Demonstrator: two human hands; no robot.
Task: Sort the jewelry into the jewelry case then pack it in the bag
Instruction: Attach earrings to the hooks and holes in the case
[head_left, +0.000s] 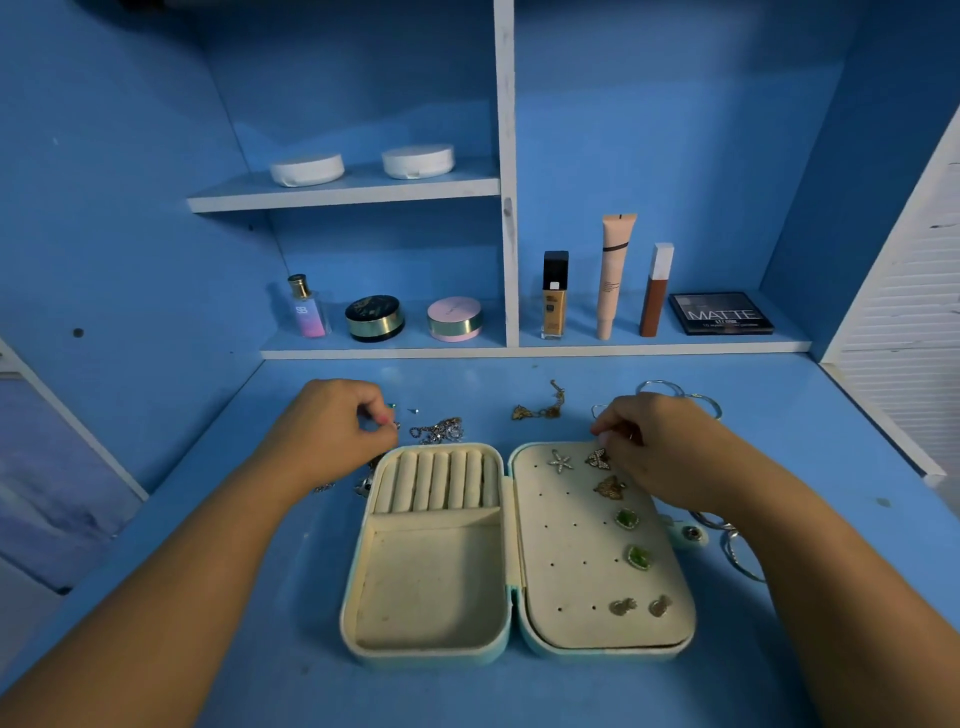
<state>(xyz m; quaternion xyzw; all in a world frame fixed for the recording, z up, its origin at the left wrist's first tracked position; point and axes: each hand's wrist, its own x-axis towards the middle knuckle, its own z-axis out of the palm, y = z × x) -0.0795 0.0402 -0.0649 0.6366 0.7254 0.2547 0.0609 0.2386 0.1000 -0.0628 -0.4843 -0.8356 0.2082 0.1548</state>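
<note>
Pinching butterfly earring | right fingers | jewelry case | left fingers curled, contents unclear

the dark eyeshadow palette on the lower shelf reads "matte" in large pale letters; the smaller lines under that word are too blurred to read. far left of the palette, the small perfume bottle carries the white letters "sb" on its front.

Pale jewelry case lies open flat; earrings pinned in right half.
</note>
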